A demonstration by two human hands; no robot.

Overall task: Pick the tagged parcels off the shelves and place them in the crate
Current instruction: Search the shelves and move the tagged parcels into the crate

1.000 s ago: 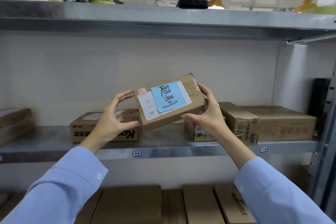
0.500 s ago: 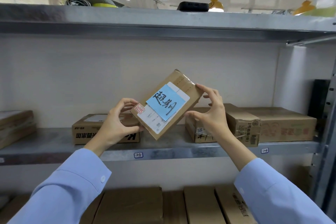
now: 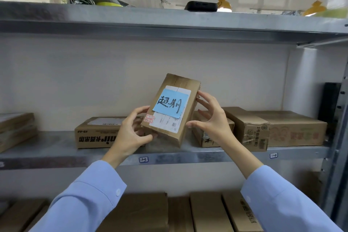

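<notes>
Since parcel [image 3: 165, 124] turned upright (blue tag [image 3: 170, 102] showing), left hand [image 3: 131, 133] gripping it, right hand [image 3: 211, 117] fingers spread open

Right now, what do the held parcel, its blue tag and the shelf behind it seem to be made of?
The parcel looks like matte brown cardboard, with creased corners and a folded seam. Its blue tag seems to be thin matte paper, perhaps a sticky note, carrying handwritten marker strokes. The shelf appears to be metal, probably galvanised steel, given its dull grey mottled sheen.
</notes>
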